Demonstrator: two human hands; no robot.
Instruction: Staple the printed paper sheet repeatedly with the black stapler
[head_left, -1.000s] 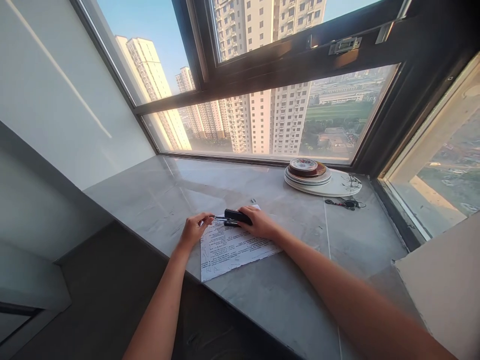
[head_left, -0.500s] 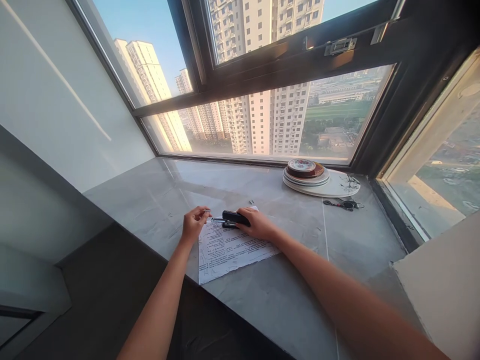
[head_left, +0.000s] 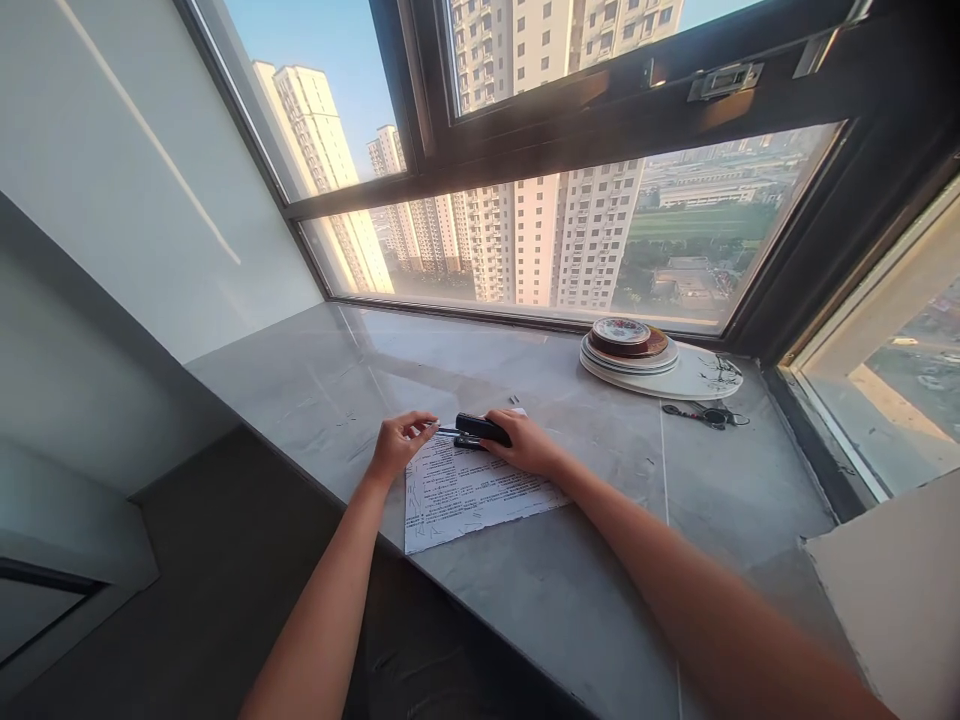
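Note:
My right hand (head_left: pixel 521 440) is closed around a black stapler (head_left: pixel 480 430), which lies over a printed sheet of paper (head_left: pixel 472 495). From its left end juts a thin metal staple tray (head_left: pixel 447 431). My left hand (head_left: pixel 401 443) is in a pinch at the tip of this tray, thumb against fingers. Between the fingertips is a tiny grey piece that looks like a strip of staples, mostly hidden. The sheet rests on the grey stone sill (head_left: pixel 525 570), its near corner at the sill's edge.
Two small metal bits (head_left: pixel 514 400) lie just beyond the paper. By the window stands a stack of plates (head_left: pixel 630 350) on an oval white platter (head_left: pixel 712 375), with a dark key ring (head_left: pixel 709 414) in front. A dark window frame (head_left: pixel 525 160) borders the sill.
The view has shifted slightly, so everything sits further right. My left fingertips have come down to the end of the stapler's tray. My right hand keeps its grip on the stapler.

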